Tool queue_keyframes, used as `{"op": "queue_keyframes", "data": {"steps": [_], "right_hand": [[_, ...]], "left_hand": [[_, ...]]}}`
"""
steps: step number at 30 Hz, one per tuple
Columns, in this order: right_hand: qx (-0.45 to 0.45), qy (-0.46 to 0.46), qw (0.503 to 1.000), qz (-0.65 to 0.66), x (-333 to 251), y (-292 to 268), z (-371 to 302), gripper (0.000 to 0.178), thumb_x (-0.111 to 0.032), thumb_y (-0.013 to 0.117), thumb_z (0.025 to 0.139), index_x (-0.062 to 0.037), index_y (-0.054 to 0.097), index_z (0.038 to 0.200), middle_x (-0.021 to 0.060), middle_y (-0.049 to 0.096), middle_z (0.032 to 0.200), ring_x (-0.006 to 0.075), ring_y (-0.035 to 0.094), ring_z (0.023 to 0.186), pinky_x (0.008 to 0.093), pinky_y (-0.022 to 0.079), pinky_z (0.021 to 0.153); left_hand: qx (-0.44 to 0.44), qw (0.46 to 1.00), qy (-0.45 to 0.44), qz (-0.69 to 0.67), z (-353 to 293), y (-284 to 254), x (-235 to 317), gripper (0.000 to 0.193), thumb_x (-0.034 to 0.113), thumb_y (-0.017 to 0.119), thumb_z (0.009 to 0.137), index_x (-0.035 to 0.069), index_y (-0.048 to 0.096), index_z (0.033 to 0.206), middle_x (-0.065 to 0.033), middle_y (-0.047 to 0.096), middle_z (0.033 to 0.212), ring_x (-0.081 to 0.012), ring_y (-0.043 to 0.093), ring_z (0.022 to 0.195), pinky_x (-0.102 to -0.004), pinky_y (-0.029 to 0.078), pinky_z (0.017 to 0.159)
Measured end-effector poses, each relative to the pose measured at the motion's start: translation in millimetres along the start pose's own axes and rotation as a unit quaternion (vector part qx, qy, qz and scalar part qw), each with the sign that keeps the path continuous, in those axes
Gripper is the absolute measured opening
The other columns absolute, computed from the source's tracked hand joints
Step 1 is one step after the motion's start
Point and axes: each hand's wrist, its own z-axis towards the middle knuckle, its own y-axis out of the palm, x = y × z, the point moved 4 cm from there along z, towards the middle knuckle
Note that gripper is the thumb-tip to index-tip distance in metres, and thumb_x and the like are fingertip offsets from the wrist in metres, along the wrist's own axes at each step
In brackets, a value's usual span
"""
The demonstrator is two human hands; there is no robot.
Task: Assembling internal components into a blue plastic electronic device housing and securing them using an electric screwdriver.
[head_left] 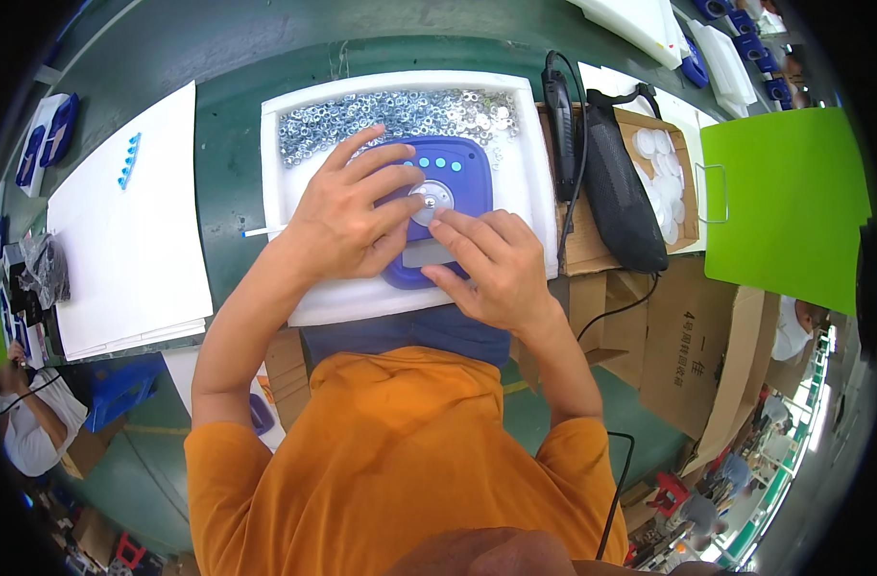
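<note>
Blue unit point(475, 197) mid-tray point(361, 307); metal pcs point(400, 110) at tray's far side. L hand point(349, 216) & R hand point(501, 264) over tray, part-curled, tips at clear disc point(442, 195); can't tell if gripping.

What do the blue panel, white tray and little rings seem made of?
Blue panel: probably plastic, smooth, with rounded moulded-looking edges. White tray: likely foam, matte, judging by its thick pale walls. Little rings: apparently metal, shiny, with silvery glints.

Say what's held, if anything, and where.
Left hand and right hand are at the clear disc, near its edge; whether it's gripped can't be told.
</note>
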Motion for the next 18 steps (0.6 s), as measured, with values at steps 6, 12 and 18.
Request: {"op": "queue_keyframes", "data": {"steps": [6, 12, 18], "right_hand": [[0.03, 0.016, 0.999, 0.042, -6.9, 5.9, -2.8, 0.049, -0.03, 0.091, 0.091, -0.0008, 0.08, 0.128, 0.0127, 0.08, 0.13, 0.0269, 0.069, 0.091, 0.0398, 0.058, 0.079], [0.056, 0.024, 0.997, 0.046, -4.1, 7.6, -5.3, 0.049, -0.025, 0.093, 0.089, 0.0012, 0.079, 0.128, 0.0134, 0.08, 0.128, 0.0266, 0.068, 0.087, 0.0384, 0.059, 0.077], [0.064, 0.025, 0.997, 0.045, -2.1, 8.7, -4.1, 0.048, -0.024, 0.093, 0.088, 0.0014, 0.08, 0.127, 0.0131, 0.081, 0.126, 0.0261, 0.068, 0.085, 0.0369, 0.059, 0.075]], "left_hand": [[-0.012, 0.999, -0.037, 0.001, 0.0, 0.2, -2.3, 0.033, 0.007, 0.076, 0.082, 0.009, 0.086, 0.113, -0.012, 0.077, 0.137, -0.0379, 0.065, 0.147, -0.0663, 0.043, 0.131], [-0.018, 0.999, -0.04, -0.003, 0.3, 1.7, -3.3, 0.034, 0.007, 0.076, 0.082, 0.009, 0.087, 0.114, -0.0123, 0.078, 0.137, -0.0381, 0.065, 0.148, -0.0666, 0.042, 0.132], [-0.011, 0.999, -0.034, 0.002, 0.9, 1.7, -3.1, 0.03, 0.007, 0.076, 0.081, 0.008, 0.087, 0.109, -0.0118, 0.078, 0.134, -0.0361, 0.066, 0.146, -0.0641, 0.043, 0.132]]}}
